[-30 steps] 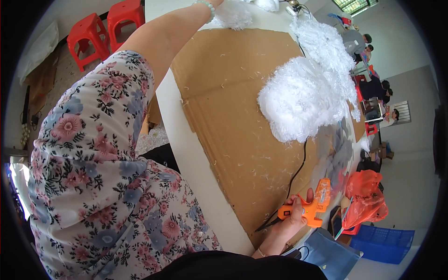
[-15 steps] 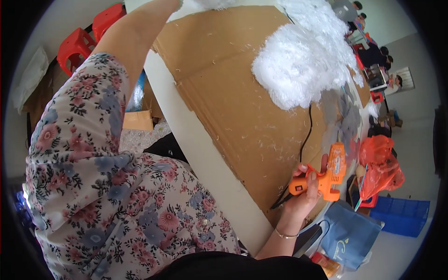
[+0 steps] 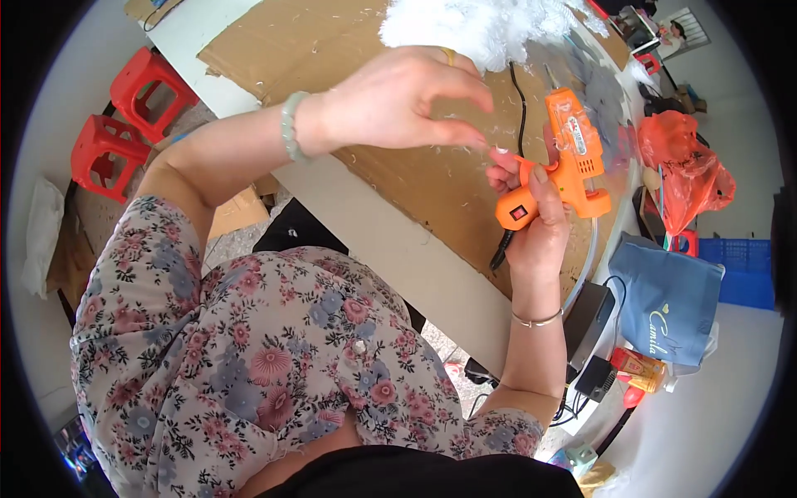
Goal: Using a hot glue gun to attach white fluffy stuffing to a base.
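Brown cardboard [image 3: 432,178] covers most of a white table [image 3: 390,249], and both hands meet above its near edge. At the centre, the right hand [image 3: 531,224] is closed around the grip of an orange glue gun [image 3: 564,170], thumb lying along the handle and the nozzle pointing away toward the far side of the table; a thin bangle circles that wrist. Its black cord [image 3: 520,108] runs up across the cardboard. Just beside the gun, the left hand [image 3: 398,100] reaches in from the left with a pale green bracelet on the wrist, its fingers drawn together in a pinch right at the right hand's fingertips; something small and pale seems to sit between them, too small to tell what. Beyond the hands lies a heap of white fluffy stuffing [image 3: 481,25], with loose wisps scattered over the cardboard. To the right sit an orange plastic bag [image 3: 681,162], a blue fabric bag [image 3: 672,303] and a blue crate [image 3: 743,270]. Off to the left, on the floor, stand two red plastic stools [image 3: 124,116].
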Demonstrator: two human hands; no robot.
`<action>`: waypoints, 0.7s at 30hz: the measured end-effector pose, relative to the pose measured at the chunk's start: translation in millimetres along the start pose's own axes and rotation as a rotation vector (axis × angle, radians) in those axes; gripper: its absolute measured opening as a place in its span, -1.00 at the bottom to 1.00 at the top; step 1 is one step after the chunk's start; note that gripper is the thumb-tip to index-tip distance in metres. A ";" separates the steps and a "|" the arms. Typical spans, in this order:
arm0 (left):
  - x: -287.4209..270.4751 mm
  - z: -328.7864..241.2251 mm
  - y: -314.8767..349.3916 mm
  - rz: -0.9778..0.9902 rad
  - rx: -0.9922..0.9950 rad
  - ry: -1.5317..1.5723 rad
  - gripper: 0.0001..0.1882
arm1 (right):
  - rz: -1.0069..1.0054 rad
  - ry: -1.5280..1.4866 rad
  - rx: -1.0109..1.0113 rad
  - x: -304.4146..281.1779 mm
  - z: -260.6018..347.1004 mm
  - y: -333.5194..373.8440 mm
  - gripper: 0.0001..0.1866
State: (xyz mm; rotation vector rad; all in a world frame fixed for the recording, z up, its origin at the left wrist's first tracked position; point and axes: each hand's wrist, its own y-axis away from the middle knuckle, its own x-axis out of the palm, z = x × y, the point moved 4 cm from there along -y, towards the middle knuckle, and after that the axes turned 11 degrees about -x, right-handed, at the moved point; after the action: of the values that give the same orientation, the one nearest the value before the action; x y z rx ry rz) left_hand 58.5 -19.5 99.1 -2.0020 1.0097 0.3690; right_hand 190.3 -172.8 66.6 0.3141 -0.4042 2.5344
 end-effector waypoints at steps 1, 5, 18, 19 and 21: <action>6.6 -5.9 3.4 -0.007 -0.007 -0.010 -0.75 | 0.019 0.033 0.021 3.7 -1.2 3.5 -0.33; 17.9 -9.7 10.3 -0.024 0.046 0.003 -0.83 | 0.059 0.067 -0.007 22.4 0.4 10.4 -0.34; -74.7 41.7 82.5 -0.352 -0.070 -0.136 -0.89 | -0.022 0.023 -0.074 29.3 -10.1 7.3 -0.41; -88.9 44.7 98.1 -0.348 -0.048 -0.188 -0.86 | -0.036 0.039 -0.076 28.9 -9.6 9.7 -0.40; -111.1 53.4 129.6 -0.323 -0.384 -0.259 -0.87 | -0.056 0.061 -0.077 30.6 -4.5 15.8 -0.40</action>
State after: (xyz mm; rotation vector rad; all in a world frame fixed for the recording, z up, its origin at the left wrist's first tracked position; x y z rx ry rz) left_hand -105.6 39.1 59.0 -2.3373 0.4659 0.6620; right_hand 155.8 -169.2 68.2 0.2153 -0.4620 2.4605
